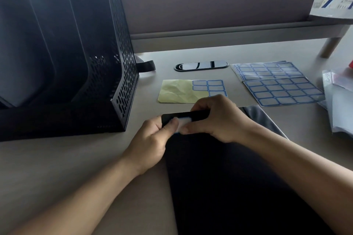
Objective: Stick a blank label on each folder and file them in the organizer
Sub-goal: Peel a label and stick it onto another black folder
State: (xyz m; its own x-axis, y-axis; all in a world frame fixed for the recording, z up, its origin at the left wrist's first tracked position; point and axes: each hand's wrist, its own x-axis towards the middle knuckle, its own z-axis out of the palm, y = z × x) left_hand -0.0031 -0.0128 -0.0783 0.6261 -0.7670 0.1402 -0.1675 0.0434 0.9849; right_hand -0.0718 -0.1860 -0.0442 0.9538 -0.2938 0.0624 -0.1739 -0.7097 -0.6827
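Folder [219, 187], black, one plainly in view. It lies flat on the worktop [57, 168] straight ahead of the person, its far end lifted slightly into both hands. That probably gives the thumbs a firm backing to press against.

Far left: organizer [107, 63], one, black perforated metal, standing upright with its open side toward the person. At least three slots show; the full count runs off frame. Grey shapes stand in the left slots, but I cannot tell what they are. It sits near the folder, so filing looks like a short reach.

Left hand [150, 139]: fingers curled round the near-left corner of the folder's end, thumb flat on the label [182, 123].

Label: one, white with a blue border, lying on the folder's end strip. It looks partly smoothed down.

Right hand [215, 118]: fingers hooked over the far edge of the folder, thumb on the label's right side. Both hands clamp and press together, likely rubbing the label flat.

Just beyond the hands: part-used sheet [177, 91], one, mostly bare yellow backing. Five labels are visible at its right end, and the right hand may hide more.

Behind it: cable port [200, 66], one, set into the worktop.

Right of the hand: a dark glossy flat thing [265, 118], possibly another folder; cannot tell.

Further right: full label sheets [282, 91], the near one four across and four down. The far one tops a small fanned stack, number unclear.

Right edge: clear plastic sleeves [340, 105], a heap, uncounted.
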